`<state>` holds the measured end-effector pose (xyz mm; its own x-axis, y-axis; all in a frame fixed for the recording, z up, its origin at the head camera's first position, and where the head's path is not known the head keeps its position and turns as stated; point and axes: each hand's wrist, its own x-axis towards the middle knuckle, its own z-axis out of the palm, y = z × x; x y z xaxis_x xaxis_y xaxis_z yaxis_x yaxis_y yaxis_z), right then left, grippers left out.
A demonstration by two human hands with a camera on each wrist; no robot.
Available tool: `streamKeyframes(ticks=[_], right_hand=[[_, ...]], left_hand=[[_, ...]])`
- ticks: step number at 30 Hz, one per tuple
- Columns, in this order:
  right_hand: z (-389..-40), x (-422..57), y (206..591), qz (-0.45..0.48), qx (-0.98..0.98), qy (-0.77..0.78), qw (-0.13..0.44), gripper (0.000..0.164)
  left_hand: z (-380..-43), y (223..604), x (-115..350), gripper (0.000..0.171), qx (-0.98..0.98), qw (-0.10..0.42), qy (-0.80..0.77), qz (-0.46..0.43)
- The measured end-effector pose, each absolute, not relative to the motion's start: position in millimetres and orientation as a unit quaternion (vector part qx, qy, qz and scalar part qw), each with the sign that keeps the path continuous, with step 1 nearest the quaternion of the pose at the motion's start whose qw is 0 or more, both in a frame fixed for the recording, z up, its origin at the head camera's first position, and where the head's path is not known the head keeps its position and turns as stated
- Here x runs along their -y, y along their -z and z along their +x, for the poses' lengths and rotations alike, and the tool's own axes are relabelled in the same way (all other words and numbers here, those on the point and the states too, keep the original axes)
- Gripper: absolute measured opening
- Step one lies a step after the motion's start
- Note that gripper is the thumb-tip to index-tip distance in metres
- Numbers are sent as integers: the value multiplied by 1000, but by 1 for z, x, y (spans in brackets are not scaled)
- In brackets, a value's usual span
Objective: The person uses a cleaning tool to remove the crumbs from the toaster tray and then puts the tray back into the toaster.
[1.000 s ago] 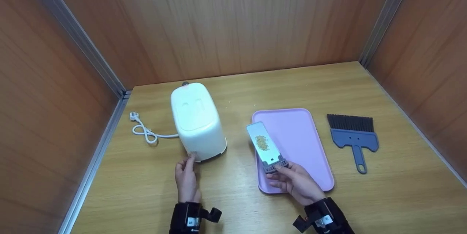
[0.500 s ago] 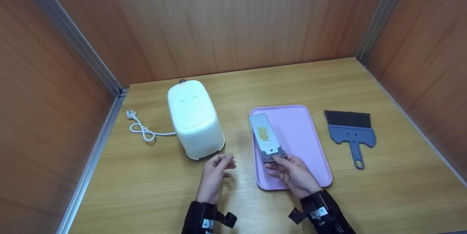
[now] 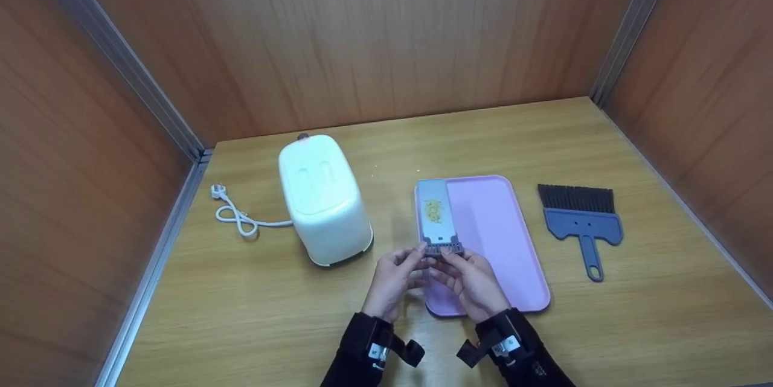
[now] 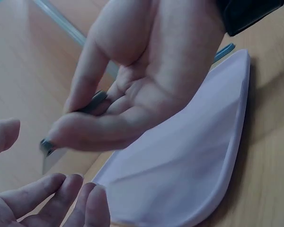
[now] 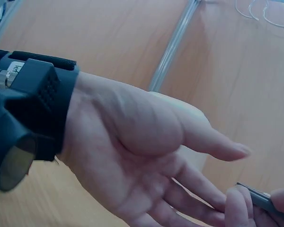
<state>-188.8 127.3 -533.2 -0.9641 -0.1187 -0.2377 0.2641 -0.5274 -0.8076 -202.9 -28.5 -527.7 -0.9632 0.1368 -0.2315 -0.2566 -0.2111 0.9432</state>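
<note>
Crumb tray (image 3: 439, 231) held over the left side of the lilac tray (image 3: 492, 224), right hand (image 3: 473, 284) pinching its near end, left hand (image 3: 391, 283) parted at its corner; advisable: steady, level support so crumbs (image 3: 433, 211) stay put.

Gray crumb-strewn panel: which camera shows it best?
Head: most of the panel and the crumbs show from above. Left wrist: only small parts around the right hand; right wrist: just a short stretch at lower right.
</note>
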Motion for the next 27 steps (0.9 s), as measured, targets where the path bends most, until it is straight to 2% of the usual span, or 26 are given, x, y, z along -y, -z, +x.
streamKeyframes(ticks=[18, 27], right_hand=[[-187, -108, 534, 72, -488, 864, 105, 43], [-186, -106, 538, 61, -482, 868, 102, 43]], left_hand=[[-201, 539, 12, 32, -581, 90, -804, -88], [-200, 541, 13, 36, -572, 94, -810, -91]])
